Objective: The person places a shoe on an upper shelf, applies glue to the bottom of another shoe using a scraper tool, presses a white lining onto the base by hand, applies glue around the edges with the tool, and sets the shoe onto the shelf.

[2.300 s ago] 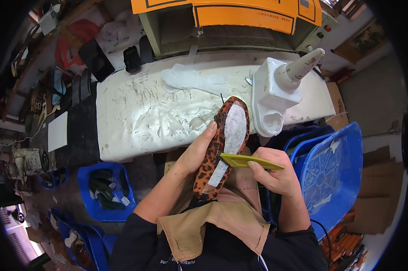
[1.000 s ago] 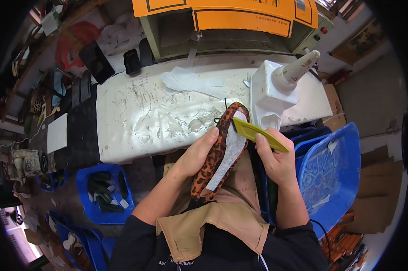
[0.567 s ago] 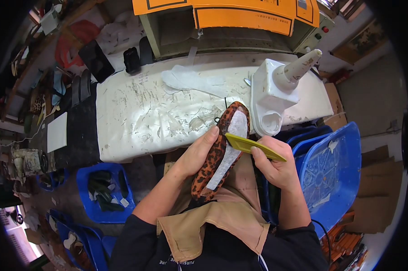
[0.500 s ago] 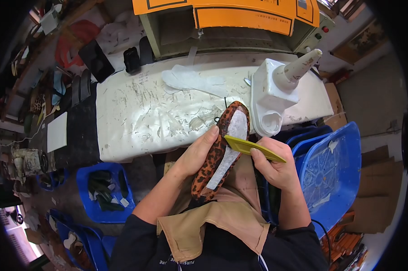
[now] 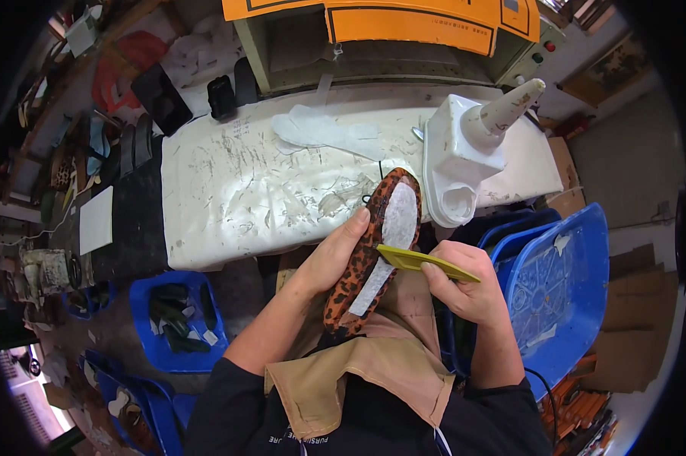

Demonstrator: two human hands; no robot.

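Note:
A leopard-print shoe (image 5: 345,292) lies bottom up in front of me, its toe pointing away. My left hand (image 5: 341,249) is closed round its left side, the thumb along the edge. Down the middle of its underside runs a whitish fibrous filler strip (image 5: 398,216). In my right hand (image 5: 466,280) I pinch a flat yellow-green scraper (image 5: 415,260), whose far end touches the strip near the shoe's waist. Just past the toe, on the white-covered bench, stands a white glue container (image 5: 464,140) with a cone-shaped spout and a small round cup.
White shoe-shaped sheets (image 5: 324,131) lie on the bench cover (image 5: 229,190). A blue plastic bin (image 5: 586,273) is at my right; another blue bin (image 5: 141,304) with dark pieces stands at lower left. An open cabinet (image 5: 297,57) with orange card rises behind.
The scraper's tip has slid down the strip toward the heel, with my right hand slightly lower. My left hand keeps its hold on the shoe.

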